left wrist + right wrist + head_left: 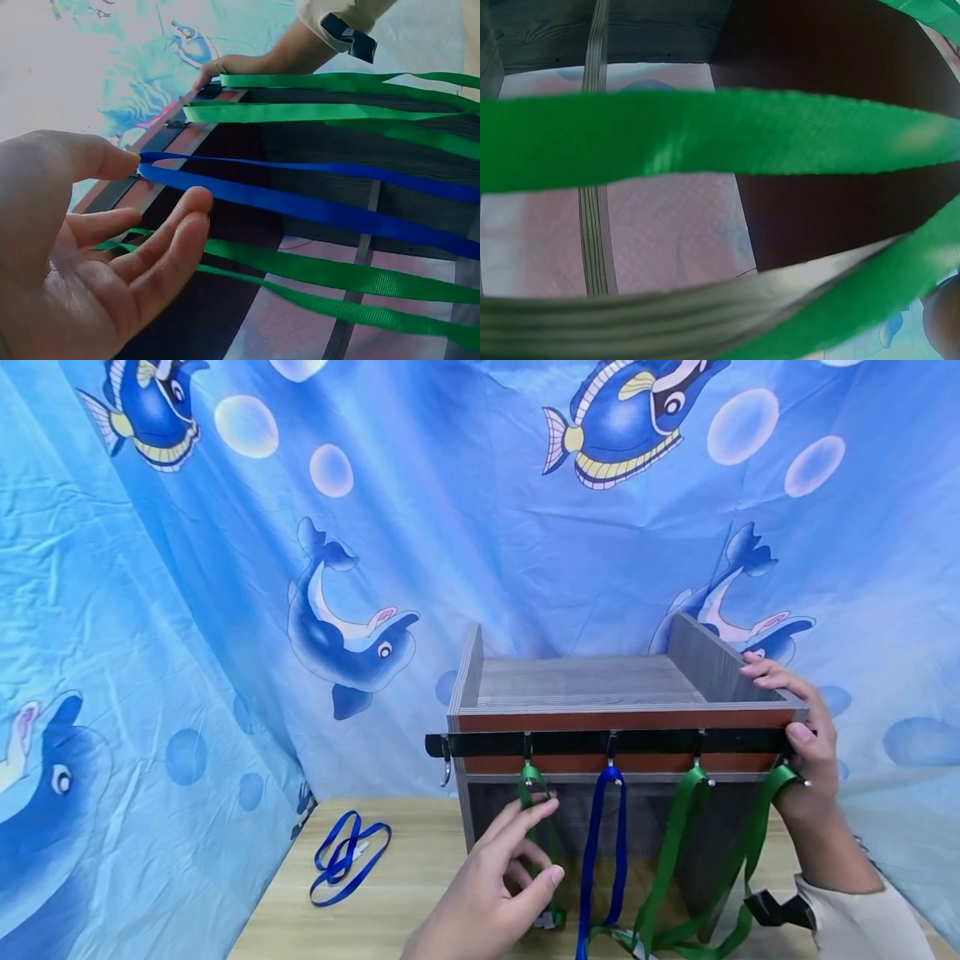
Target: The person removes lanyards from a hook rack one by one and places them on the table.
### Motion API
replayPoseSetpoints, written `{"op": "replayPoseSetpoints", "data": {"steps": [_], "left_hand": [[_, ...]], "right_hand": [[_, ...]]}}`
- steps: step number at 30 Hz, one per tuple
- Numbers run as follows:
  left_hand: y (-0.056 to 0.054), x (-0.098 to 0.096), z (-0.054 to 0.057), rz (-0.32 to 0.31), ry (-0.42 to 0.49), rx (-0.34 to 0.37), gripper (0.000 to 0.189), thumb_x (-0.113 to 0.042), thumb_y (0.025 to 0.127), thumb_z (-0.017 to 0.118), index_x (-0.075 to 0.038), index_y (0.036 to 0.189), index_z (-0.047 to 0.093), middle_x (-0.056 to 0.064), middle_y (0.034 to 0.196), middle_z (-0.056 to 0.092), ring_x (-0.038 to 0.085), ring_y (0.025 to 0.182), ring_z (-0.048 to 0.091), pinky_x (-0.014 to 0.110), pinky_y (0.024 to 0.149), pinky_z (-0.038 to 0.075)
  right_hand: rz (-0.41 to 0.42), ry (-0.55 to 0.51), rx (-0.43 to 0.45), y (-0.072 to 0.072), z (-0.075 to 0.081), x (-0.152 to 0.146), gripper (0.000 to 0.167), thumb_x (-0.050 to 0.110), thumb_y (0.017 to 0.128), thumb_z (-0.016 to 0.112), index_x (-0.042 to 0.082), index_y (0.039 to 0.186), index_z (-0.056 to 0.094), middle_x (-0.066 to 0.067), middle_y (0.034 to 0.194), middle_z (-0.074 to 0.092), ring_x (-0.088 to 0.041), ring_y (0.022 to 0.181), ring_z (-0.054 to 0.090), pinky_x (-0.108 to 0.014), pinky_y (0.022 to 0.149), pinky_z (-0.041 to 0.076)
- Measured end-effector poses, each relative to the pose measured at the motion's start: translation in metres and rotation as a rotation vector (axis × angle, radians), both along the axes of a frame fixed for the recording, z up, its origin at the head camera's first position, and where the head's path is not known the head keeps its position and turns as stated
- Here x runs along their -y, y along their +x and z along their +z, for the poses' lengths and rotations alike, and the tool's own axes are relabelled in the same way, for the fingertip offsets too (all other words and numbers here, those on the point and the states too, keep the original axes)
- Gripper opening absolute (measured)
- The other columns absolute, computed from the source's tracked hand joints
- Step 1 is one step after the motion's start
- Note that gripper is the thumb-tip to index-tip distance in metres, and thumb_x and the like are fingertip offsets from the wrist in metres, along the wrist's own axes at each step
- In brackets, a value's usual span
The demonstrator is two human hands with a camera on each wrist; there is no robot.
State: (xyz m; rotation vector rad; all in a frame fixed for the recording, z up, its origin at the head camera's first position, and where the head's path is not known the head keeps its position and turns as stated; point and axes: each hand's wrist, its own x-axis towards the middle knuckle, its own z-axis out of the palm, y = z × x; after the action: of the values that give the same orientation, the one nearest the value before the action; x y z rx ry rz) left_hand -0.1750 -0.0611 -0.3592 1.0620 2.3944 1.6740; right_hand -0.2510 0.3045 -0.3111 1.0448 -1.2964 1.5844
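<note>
A grey wooden shelf [585, 681] with a black hook rail [645, 742] stands on the table. From its hooks hang a green lanyard [531, 774], a blue lanyard [609, 835] and two more green lanyards [686, 835]. My left hand [536, 843] is open in front of the leftmost green lanyard [315, 270], its index finger touching the strap. My right hand [795, 710] grips the shelf's right end, fingers over the side wall and thumb on the rail. In the right wrist view a green strap [705, 135] fills the frame.
A second blue lanyard [348, 856] lies loose on the wooden table [420, 893] at the left. The leftmost hook [446, 768] is bare. A blue cloth with fish and dolphins [225, 610] hangs behind and to both sides.
</note>
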Motion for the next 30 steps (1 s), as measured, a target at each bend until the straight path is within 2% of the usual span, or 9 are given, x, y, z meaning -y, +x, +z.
{"op": "replayPoseSetpoints", "data": {"steps": [4,7,11,17,22,30], "left_hand": [[0.002,0.002,0.002,0.011,0.05,-0.003,0.054,-0.025,0.108,0.062,-0.039,0.157,0.045,-0.005,0.151,0.053,0.009,0.116,0.068,0.024,0.087,0.062],[0.004,0.005,0.008,0.031,0.061,-0.053,0.052,-0.026,0.108,0.062,-0.04,0.157,0.046,-0.011,0.151,0.055,0.011,0.127,0.064,0.026,0.093,0.062],[0.009,0.008,0.016,0.044,0.044,-0.12,0.053,-0.026,0.109,0.061,-0.041,0.157,0.046,-0.014,0.15,0.056,0.011,0.132,0.061,0.026,0.097,0.061],[0.016,0.011,0.024,0.044,0.042,-0.174,0.052,-0.023,0.11,0.06,-0.039,0.157,0.047,-0.007,0.153,0.057,0.012,0.127,0.065,0.029,0.098,0.062],[0.021,0.013,0.029,0.064,0.041,-0.17,0.051,-0.022,0.109,0.062,-0.039,0.155,0.05,-0.012,0.153,0.056,0.011,0.124,0.065,0.029,0.1,0.061],[0.026,0.02,0.033,0.081,0.023,-0.334,0.053,-0.014,0.108,0.061,-0.03,0.157,0.052,-0.004,0.149,0.062,0.016,0.114,0.069,0.03,0.096,0.061]], "right_hand": [[0.01,-0.002,0.014,0.0,-0.003,0.0,0.045,0.013,0.096,0.04,-0.012,0.127,0.062,-0.019,0.141,0.065,-0.036,0.146,0.043,-0.038,0.122,0.027],[0.008,-0.007,0.016,0.0,-0.002,0.0,0.046,0.013,0.097,0.04,-0.012,0.128,0.061,-0.019,0.141,0.065,-0.036,0.146,0.042,-0.038,0.123,0.027],[-0.004,-0.002,0.008,0.0,0.0,0.0,0.046,0.013,0.098,0.039,-0.012,0.128,0.061,-0.018,0.141,0.065,-0.036,0.147,0.042,-0.038,0.124,0.027],[-0.005,-0.006,0.01,0.001,-0.001,0.0,0.046,0.013,0.096,0.038,-0.012,0.127,0.062,-0.018,0.14,0.066,-0.035,0.146,0.043,-0.038,0.123,0.027],[-0.01,-0.009,0.015,0.0,-0.002,0.0,0.046,0.013,0.096,0.039,-0.011,0.127,0.062,-0.018,0.14,0.066,-0.035,0.146,0.043,-0.038,0.123,0.026],[-0.01,-0.011,0.016,0.001,-0.001,-0.001,0.046,0.013,0.097,0.038,-0.012,0.128,0.061,-0.018,0.14,0.066,-0.037,0.147,0.041,-0.038,0.125,0.025]]}}
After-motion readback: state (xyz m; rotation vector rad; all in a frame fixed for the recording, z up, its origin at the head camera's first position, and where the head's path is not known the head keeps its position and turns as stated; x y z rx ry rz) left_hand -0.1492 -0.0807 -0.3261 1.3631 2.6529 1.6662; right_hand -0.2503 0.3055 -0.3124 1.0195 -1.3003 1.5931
